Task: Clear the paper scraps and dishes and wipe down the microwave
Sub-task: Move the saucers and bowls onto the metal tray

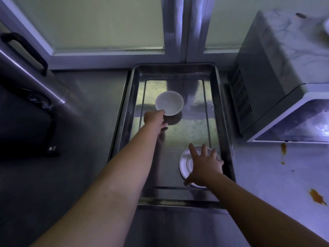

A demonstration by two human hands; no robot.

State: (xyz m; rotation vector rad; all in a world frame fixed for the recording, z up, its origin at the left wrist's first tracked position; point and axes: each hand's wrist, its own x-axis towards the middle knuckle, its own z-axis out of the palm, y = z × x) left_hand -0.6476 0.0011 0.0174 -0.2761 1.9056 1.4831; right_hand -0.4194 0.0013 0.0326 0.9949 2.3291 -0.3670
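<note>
Step in hand: dish clearing, both dishes are at the metal tray (178,202) that sits on the steel table (89,104) under the window. The left grip (154,118) pinches the near rim of the white bowl (170,102) over the middle of the tray. The bowl looks tipped up, with a dark reflection under it, so probably not fully set down; can't tell if it touches the tray floor. The right grip (206,166) is released, fingers spread flat, palm down over the white plate (185,164), which lies in the tray's near right corner. Touching or just above it, can't tell. No paper scraps in view. The microwave (263,68) stands just right of the tray, and orange stains (316,196) show on the pale surface below its front, so the wipe-down looks not yet started. Likely next: lower the bowl flat and let go, lift the right fingers off the plate without dragging it, then go for a cloth, none visible here. The polished tray looks slippery, so dishes may slide if nudged.
</note>
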